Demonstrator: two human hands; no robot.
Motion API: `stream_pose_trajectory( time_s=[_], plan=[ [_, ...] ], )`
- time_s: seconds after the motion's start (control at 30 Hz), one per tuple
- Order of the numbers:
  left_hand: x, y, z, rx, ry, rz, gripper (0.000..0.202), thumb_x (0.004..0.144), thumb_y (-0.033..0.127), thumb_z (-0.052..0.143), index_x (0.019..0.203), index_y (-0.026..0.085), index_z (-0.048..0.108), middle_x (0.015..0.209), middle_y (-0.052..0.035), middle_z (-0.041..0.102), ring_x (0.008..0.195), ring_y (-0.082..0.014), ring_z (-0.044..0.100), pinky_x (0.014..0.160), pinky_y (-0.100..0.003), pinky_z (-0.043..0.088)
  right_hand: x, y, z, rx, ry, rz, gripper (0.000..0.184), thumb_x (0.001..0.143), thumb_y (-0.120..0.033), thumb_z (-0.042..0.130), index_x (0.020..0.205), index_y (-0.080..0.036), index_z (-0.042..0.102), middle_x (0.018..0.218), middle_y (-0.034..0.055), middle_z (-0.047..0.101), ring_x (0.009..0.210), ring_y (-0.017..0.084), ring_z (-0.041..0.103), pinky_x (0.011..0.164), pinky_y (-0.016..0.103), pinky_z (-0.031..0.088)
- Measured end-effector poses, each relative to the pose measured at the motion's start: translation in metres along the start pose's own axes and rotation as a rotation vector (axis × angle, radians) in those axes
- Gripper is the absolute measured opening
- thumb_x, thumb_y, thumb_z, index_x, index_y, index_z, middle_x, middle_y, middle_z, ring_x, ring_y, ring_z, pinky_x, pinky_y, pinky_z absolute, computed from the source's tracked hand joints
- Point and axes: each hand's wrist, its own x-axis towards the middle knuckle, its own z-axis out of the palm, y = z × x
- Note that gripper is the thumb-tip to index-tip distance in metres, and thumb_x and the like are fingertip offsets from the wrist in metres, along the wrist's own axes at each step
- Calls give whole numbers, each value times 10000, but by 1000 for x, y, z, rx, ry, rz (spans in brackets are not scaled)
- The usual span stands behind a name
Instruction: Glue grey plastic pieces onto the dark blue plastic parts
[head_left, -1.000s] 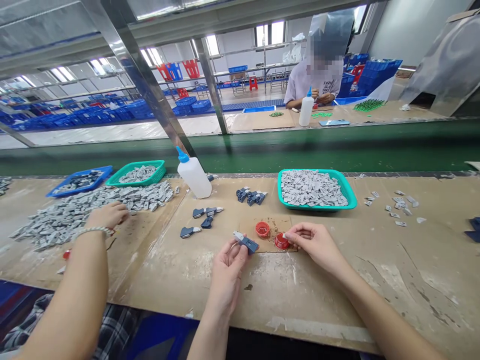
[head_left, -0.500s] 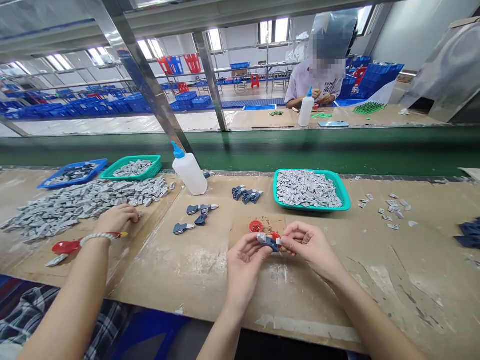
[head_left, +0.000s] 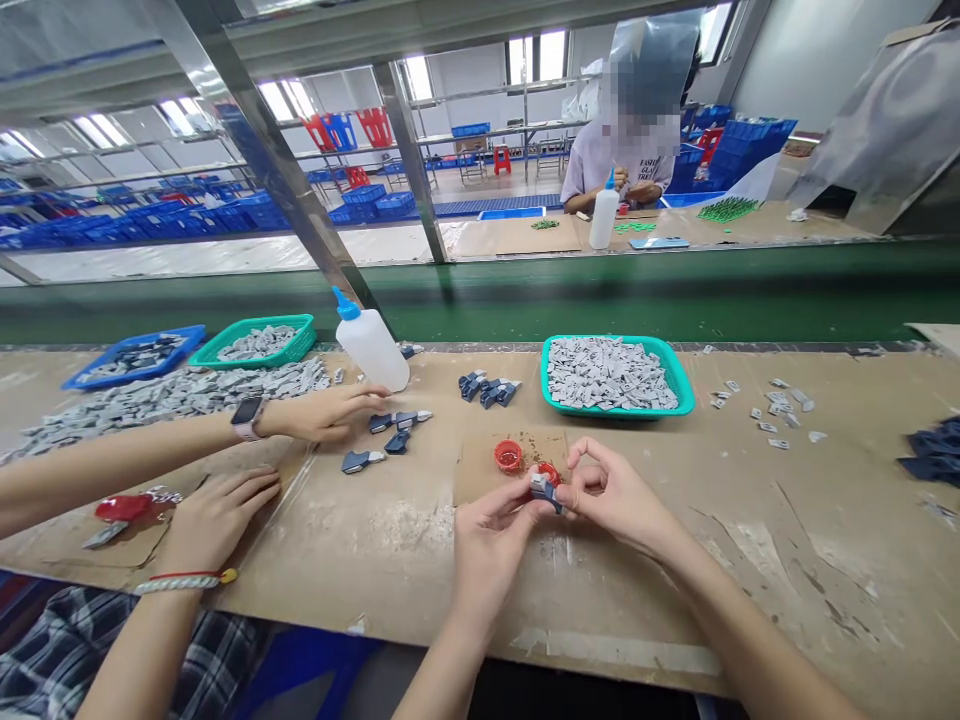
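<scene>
My left hand (head_left: 491, 535) and my right hand (head_left: 611, 495) meet over the cardboard-covered bench, both pinching a small blue and grey plastic part (head_left: 543, 488). Just behind it are two red caps (head_left: 508, 456) on a brown card square (head_left: 480, 465). A teal tray (head_left: 679, 378) heaped with grey pieces stands beyond my right hand. Loose blue parts (head_left: 489, 390) lie further back, with a few more blue parts (head_left: 390, 438) at the left.
A co-worker at my left reaches a hand (head_left: 330, 410) with a wrist watch toward those blue parts; their other hand (head_left: 217, 515) lies by a red cap (head_left: 120, 507). A white squeeze bottle (head_left: 371, 345), a grey pile (head_left: 165, 395), trays and a green conveyor (head_left: 525, 295) lie behind.
My left hand brought the blue part right to meet my right hand, which left the red cap. The co-worker's watch arm came into view, reaching toward the blue parts.
</scene>
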Motion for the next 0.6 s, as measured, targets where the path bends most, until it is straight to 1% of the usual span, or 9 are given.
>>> stream_pose_trajectory(
  time_s=[0.13, 0.23, 0.27, 0.3, 0.33, 0.4, 0.47, 0.53, 0.6],
  plan=[
    [2, 6, 4, -88, -76, -86, 360, 621, 176, 808, 976, 181, 746, 1014, -90, 739, 960, -277, 689, 857, -354, 574, -1, -5, 5, 56, -16, -62, 418, 719, -494, 735, 845, -237, 431, 522, -87, 538, 541, 137, 564, 557, 236, 409],
    [1, 11, 8, -92, -68, -91, 399, 632, 192, 804, 1023, 174, 724, 1036, -95, 733, 984, -269, 681, 868, -339, 566, 1, -12, -1, 61, -14, -56, 395, 727, -492, 730, 861, -232, 465, 551, -65, 571, 555, 143, 564, 573, 248, 419],
    [1, 12, 8, -79, -52, -71, 415, 653, 208, 793, 1059, 176, 710, 1049, -94, 729, 1003, -261, 674, 892, -331, 552, 2, -14, -8, 31, 30, -67, 368, 751, -499, 705, 867, -228, 484, 578, -47, 587, 579, 152, 571, 583, 256, 427],
    [1, 13, 6, -60, -38, -43, 431, 677, 227, 779, 1097, 182, 694, 1070, -91, 721, 1033, -251, 661, 922, -320, 531, 4, -16, -16, -20, 121, -97, 338, 777, -503, 674, 872, -223, 510, 624, -23, 609, 614, 163, 580, 600, 267, 436],
    [3, 13, 2, -38, -22, -12, 445, 699, 245, 763, 1132, 191, 676, 1098, -86, 710, 1075, -241, 640, 957, -307, 504, 7, -17, -26, -97, 252, -141, 311, 803, -501, 642, 880, -218, 540, 690, 6, 633, 658, 176, 588, 624, 281, 445],
    [10, 13, -13, 18, 17, 46, 463, 730, 276, 739, 1179, 210, 648, 1149, -79, 685, 1166, -228, 581, 1019, -287, 438, 12, -18, -50, -336, 540, -241, 263, 839, -467, 599, 917, -217, 606, 845, 54, 661, 756, 206, 593, 689, 316, 452],
    [21, 11, -37, 91, 77, 88, 462, 742, 297, 726, 1188, 218, 635, 1158, -80, 674, 1204, -231, 546, 1051, -295, 391, 20, -18, -73, -649, 728, -299, 236, 856, -413, 578, 976, -231, 666, 948, 77, 658, 852, 246, 571, 755, 360, 437],
    [35, 8, -67, 182, 145, 113, 441, 747, 307, 711, 1170, 211, 634, 1124, -90, 680, 1173, -246, 562, 1048, -326, 382, 30, -18, -90, -917, 785, -296, 230, 849, -363, 581, 997, -244, 710, 963, 90, 651, 916, 285, 531, 791, 397, 419],
    [48, 5, -99, 311, 211, 134, 411, 757, 296, 679, 1154, 202, 632, 1104, -100, 680, 1129, -265, 582, 1032, -362, 385, 42, -18, -99, -1081, 781, -263, 206, 819, -330, 618, 960, -250, 746, 946, 101, 645, 936, 309, 501, 799, 415, 411]
  ],
)
